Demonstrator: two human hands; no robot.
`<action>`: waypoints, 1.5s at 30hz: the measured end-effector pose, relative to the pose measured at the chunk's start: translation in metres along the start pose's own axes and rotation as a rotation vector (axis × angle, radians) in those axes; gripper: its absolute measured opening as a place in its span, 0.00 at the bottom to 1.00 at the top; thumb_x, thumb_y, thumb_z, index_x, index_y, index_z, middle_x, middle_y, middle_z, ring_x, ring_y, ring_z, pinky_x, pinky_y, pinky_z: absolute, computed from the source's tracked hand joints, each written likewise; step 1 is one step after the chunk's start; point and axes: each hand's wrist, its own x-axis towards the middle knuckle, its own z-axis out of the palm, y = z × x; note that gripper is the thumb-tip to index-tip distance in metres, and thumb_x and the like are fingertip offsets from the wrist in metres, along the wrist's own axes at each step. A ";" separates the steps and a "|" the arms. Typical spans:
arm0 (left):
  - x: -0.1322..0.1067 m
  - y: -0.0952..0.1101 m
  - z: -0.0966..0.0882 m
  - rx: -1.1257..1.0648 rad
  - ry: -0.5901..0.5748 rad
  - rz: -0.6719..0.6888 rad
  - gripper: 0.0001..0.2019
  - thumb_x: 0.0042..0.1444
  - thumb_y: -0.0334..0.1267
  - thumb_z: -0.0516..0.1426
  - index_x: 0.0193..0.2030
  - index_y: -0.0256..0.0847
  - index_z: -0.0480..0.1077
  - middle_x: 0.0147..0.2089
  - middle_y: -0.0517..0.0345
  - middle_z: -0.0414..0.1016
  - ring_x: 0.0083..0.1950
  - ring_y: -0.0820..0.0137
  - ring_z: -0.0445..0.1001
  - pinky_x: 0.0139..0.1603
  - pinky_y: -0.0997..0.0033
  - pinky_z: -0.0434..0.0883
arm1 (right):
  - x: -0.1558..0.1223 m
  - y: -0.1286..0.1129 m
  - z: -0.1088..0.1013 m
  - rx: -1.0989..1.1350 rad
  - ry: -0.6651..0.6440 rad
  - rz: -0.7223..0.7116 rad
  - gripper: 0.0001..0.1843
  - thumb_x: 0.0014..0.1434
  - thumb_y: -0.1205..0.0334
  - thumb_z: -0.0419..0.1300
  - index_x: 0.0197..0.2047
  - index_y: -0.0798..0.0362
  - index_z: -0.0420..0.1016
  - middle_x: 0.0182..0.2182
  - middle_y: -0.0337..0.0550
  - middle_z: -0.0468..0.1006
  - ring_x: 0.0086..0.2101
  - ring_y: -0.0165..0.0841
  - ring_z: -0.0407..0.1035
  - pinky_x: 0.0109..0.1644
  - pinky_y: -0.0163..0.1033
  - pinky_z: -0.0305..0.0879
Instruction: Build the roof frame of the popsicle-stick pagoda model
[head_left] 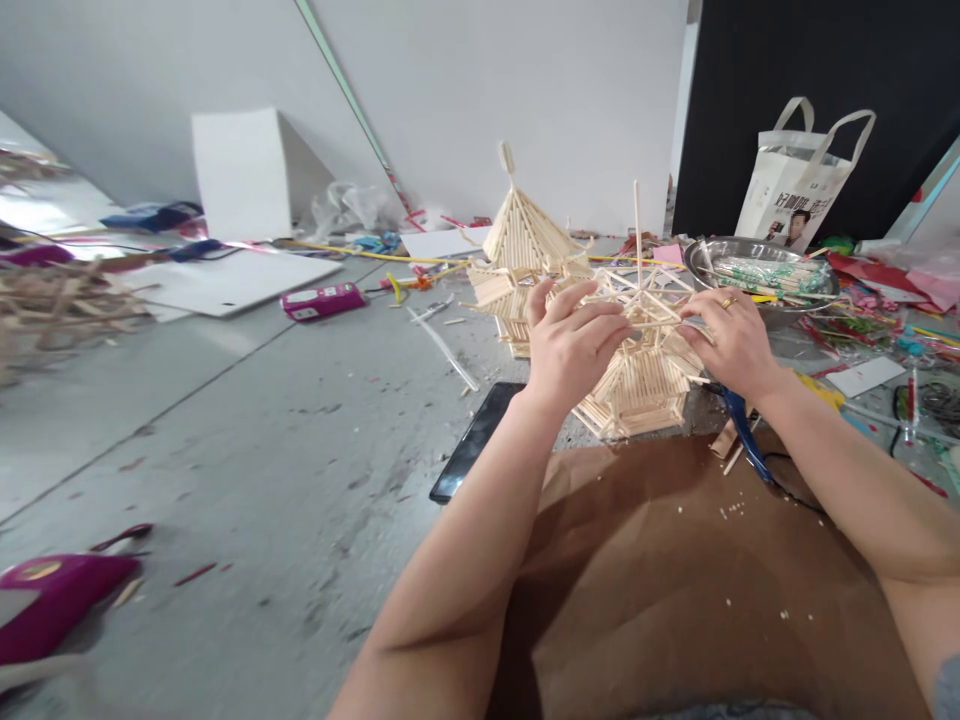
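Note:
A small tower model built of thin wooden sticks (637, 385) stands tilted on the table in front of me. My left hand (574, 345) curls over its upper left side, fingers closed on the sticks. My right hand (731, 335), with a ring on one finger, pinches the sticks at the model's upper right. One long stick (637, 225) rises straight up from the top of the model. A second, taller stick pagoda roof (525, 235) stands just behind it.
A black phone (472, 445) lies left of my forearm, and a brown paper sheet (675, 590) covers the near table. A metal bowl (705, 260) of sticks and a white tote bag (799, 190) stand back right amid scraps. Loose sticks (60, 295) pile up far left.

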 end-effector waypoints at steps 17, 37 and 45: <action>0.001 0.001 -0.001 0.032 0.012 0.027 0.04 0.56 0.39 0.55 0.30 0.51 0.70 0.36 0.69 0.78 0.49 0.67 0.71 0.58 0.54 0.55 | 0.002 -0.001 0.000 -0.155 0.062 -0.116 0.12 0.60 0.58 0.49 0.34 0.51 0.72 0.35 0.40 0.75 0.39 0.34 0.63 0.46 0.40 0.55; 0.001 -0.002 -0.004 0.012 -0.036 -0.015 0.02 0.55 0.42 0.56 0.33 0.51 0.69 0.35 0.69 0.79 0.49 0.67 0.71 0.59 0.56 0.54 | 0.002 0.001 0.001 -0.192 0.061 -0.179 0.12 0.60 0.60 0.50 0.34 0.49 0.74 0.35 0.39 0.76 0.38 0.33 0.63 0.45 0.41 0.54; 0.001 -0.002 -0.003 0.049 -0.019 0.007 0.05 0.55 0.42 0.56 0.30 0.51 0.70 0.35 0.69 0.79 0.48 0.67 0.72 0.58 0.56 0.55 | 0.002 0.002 0.002 -0.156 0.078 -0.193 0.11 0.60 0.61 0.50 0.34 0.50 0.74 0.35 0.40 0.76 0.38 0.33 0.63 0.44 0.41 0.54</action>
